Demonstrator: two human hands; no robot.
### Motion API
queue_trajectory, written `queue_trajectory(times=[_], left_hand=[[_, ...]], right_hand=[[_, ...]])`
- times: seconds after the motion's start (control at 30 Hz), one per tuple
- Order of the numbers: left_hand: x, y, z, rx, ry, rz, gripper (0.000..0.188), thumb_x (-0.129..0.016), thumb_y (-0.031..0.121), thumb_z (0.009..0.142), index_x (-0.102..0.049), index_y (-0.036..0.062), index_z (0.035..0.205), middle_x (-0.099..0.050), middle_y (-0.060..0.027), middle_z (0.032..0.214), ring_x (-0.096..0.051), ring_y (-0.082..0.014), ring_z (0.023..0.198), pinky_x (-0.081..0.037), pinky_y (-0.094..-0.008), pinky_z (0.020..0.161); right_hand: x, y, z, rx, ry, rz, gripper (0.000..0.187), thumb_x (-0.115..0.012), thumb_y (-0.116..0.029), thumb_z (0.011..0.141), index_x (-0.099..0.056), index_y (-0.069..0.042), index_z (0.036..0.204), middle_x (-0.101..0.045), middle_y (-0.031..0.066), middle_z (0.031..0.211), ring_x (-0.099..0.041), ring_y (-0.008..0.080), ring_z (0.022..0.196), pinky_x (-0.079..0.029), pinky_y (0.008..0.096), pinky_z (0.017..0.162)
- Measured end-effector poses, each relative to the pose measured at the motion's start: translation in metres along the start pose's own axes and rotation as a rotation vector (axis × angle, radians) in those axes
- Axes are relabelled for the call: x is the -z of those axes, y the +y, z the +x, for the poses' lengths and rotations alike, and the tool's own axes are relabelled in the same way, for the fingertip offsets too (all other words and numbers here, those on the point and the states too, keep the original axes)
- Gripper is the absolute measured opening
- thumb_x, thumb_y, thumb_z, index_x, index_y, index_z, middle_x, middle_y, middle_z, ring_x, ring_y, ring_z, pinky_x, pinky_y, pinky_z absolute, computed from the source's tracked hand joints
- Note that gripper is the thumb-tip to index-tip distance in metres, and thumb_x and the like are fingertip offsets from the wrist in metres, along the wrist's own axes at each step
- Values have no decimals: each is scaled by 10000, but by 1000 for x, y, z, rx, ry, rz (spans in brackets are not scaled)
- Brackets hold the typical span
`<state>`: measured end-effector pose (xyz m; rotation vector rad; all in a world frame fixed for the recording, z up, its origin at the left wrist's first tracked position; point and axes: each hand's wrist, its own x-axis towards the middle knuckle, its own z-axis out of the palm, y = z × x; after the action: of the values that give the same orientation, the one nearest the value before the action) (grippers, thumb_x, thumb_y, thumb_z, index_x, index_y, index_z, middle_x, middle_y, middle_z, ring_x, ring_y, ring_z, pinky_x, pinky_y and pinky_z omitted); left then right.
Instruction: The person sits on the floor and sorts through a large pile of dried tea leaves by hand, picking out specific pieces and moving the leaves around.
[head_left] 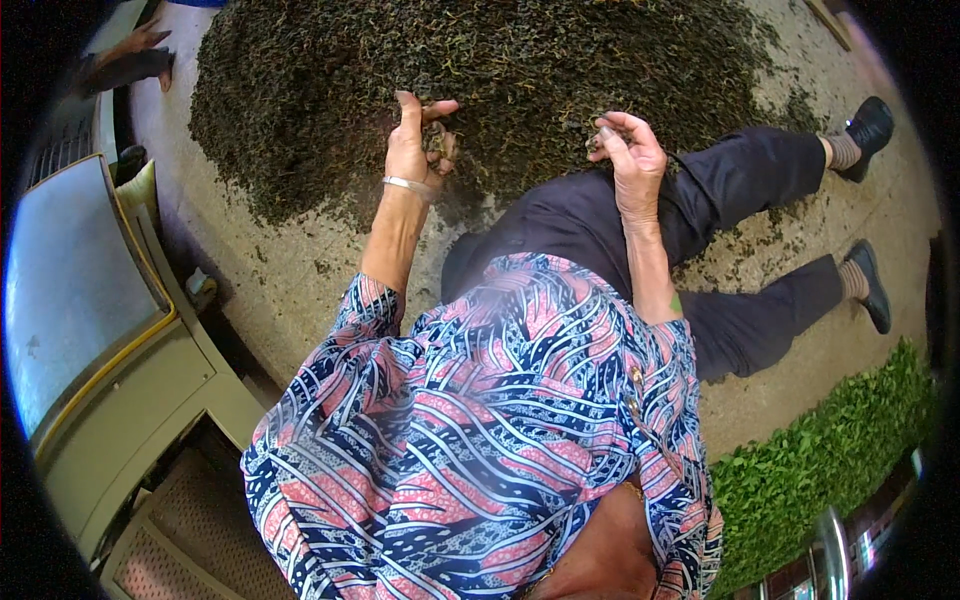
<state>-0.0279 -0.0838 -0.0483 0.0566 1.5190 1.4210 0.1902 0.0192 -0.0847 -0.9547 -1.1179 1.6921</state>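
A broad heap of dark, curled dried leaves [300, 110] lies on the floor in front of me. Over its near edge, my left hand [424, 150] is turned palm up, its fingers curled around a small clump of dried leaves [436, 140], with the thumb and index finger sticking out. A pale bangle circles that wrist. Further right, my right hand [637, 165] is raised above my thigh, thumb and fingers pinching a few bits of dried leaf [596, 146]. The two hands are well apart.
My legs in dark trousers [760, 190] stretch out to the right, beside the heap. A beige machine [130, 395] with a pale, yellow-edged top stands at left. Another person's limbs [140, 50] show at upper left. Leafy greenery [830, 455] runs along the lower right.
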Motion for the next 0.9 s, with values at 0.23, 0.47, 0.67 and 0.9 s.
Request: queue_trajectory(times=[0.23, 0.47, 0.67, 0.9], left_hand=[[-7, -4, 4, -43, -349, -252, 459, -424, 349, 896, -495, -52, 1108, -586, -165, 891, -581, -230, 677, -501, -265, 590], [-8, -9, 4, -109, -236, -128, 210, -549, 98, 832, -541, -32, 997, -596, -125, 766, -580, -206, 606, -472, -254, 503], [-8, -9, 4, -49, -86, -117, 171, -601, 200, 818, -552, 53, 744, -420, 19, 516, -352, -81, 398, -258, -213, 354], [-23, -7, 1, -127, 45, 189, 216, -625, 237, 801, -538, 67, 700, -429, 14, 533, -431, -99, 430, -300, -232, 389]], right_hand=[[1, 0, 0, 13, -17, -7, 168, -543, -1, 811, -553, 30, 976, -582, 60, 843, -560, 92, 675, -510, 217, 536], [2, 0, 0, -9, -18, -43, 156, -542, -1, 813, -564, 29, 965, -586, 54, 831, -559, 85, 674, -508, 216, 533], [2, 4, 0, -6, -29, -37, 161, -538, 7, 810, -568, 30, 967, -595, 59, 846, -557, 82, 675, -503, 214, 531], [5, 9, -1, 39, 80, -137, 159, -535, -19, 811, -564, 16, 963, -586, 56, 831, -546, 82, 642, -480, 205, 530]])
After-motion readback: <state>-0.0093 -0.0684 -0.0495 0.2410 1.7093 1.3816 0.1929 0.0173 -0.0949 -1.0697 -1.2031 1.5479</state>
